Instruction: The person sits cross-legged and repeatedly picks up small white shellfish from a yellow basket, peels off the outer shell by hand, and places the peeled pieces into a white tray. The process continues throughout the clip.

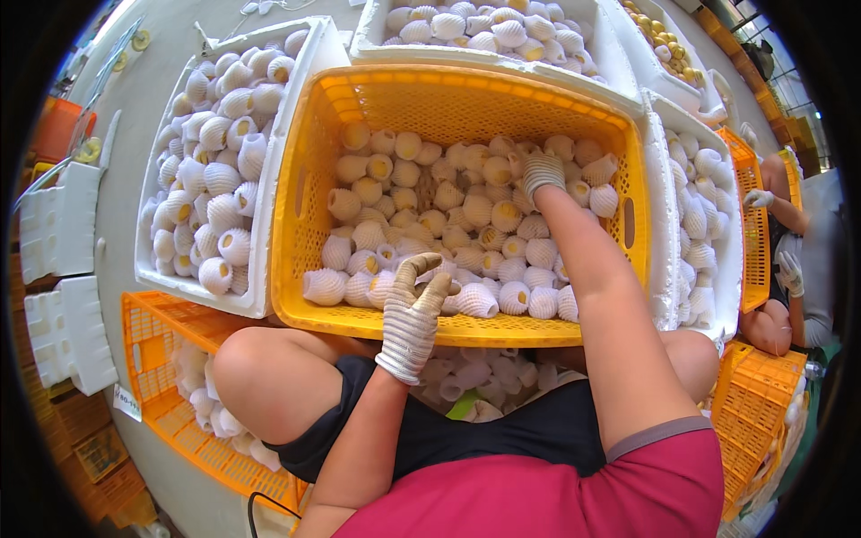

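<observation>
A yellow plastic crate stands before me, holding many round yellow fruits in white foam net sleeves. My right hand, in a striped knit glove, reaches into the crate's far right part and touches the sleeved fruits there; its fingertips are hidden among them. Over the near edge of the crate is my left hand, gloved the same way, with thumb and forefinger curved towards each other and a gap between them. A small dark greyish thing shows behind the left fingers; whether the hand holds it is unclear.
White foam boxes of sleeved fruits stand at left, behind and at right. Bare yellow fruits fill another box. Orange crates stand at lower left and right. A gloved co-worker sits at far right.
</observation>
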Tool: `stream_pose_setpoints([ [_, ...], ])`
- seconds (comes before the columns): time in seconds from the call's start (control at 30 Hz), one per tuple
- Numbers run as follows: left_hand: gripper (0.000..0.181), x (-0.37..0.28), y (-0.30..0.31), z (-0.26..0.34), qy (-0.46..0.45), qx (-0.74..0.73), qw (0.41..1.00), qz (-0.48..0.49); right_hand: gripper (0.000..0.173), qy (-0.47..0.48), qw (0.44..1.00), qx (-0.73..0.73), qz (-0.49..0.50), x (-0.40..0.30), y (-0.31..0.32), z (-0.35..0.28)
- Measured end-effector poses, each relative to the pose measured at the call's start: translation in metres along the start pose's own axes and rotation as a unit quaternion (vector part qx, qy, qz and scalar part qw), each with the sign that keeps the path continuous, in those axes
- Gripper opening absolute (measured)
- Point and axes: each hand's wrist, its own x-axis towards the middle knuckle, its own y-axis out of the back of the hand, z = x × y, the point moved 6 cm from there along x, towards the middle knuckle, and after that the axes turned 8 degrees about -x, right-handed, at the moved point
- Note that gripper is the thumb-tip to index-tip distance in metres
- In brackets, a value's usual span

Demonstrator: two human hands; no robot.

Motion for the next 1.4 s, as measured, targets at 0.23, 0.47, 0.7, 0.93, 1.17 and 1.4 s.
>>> stream_pose_setpoints([
  [0.23, 0.059, 0.006, 0.002, -0.006, -0.005, -0.036, 0.999, 0.02, 0.065, -0.024, 0.673, 0.716, -0.183, -0.069, -0.002, -0.011],
  [0.47, 0.071, 0.009, -0.005, -0.007, -0.182, 0.171, 0.968, -0.038, 0.054, 0.095, 0.647, 0.676, -0.339, -0.196, 0.043, -0.085],
  [0.7, 0.027, 0.0, 0.005, 0.001, -0.054, 0.068, 0.996, -0.001, 0.064, 0.199, 0.713, 0.665, -0.101, -0.237, 0.077, -0.099],
  [0.93, 0.017, -0.01, 0.002, 0.005, -0.045, 0.069, 0.997, -0.003, 0.034, 0.167, 0.83, 0.525, 0.081, -0.249, 0.094, -0.076],
  [1.17, 0.023, -0.015, -0.004, 0.008, 0.007, 0.012, 0.999, -0.036, 0.035, 0.138, 0.778, 0.612, -0.029, -0.249, 0.087, -0.071],
  [1.4, 0.044, -0.022, -0.009, 0.01, 0.14, -0.032, 0.979, -0.142, 0.037, 0.135, 0.742, 0.65, -0.094, -0.256, 0.104, -0.069],
])
